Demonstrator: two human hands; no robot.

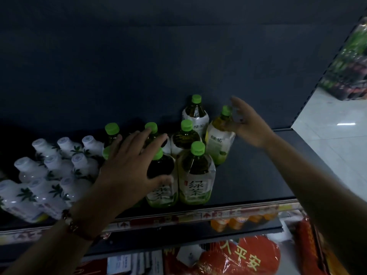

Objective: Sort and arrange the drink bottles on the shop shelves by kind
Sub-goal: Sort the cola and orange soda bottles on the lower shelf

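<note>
Two hands' spread fingers (151, 135) flank the green tea bottles (195, 173), the right hand (248, 126) touching one.

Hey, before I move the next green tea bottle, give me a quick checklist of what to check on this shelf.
1. Left hand free: ok, fingers spread over the green-capped tea bottles, gripping nothing.
2. Right hand free: ok, open beside the rightmost leaning green-capped tea bottle.
3. That bottle upright: not ok, it tilts.
4. Kinds separated: ok, white-capped leaf-print bottles grouped left, teas right.
5. Bare space on the dark shelf to the right: ok.
6. Whether hidden bottles under the left hand stand upright: cannot tell.
</note>
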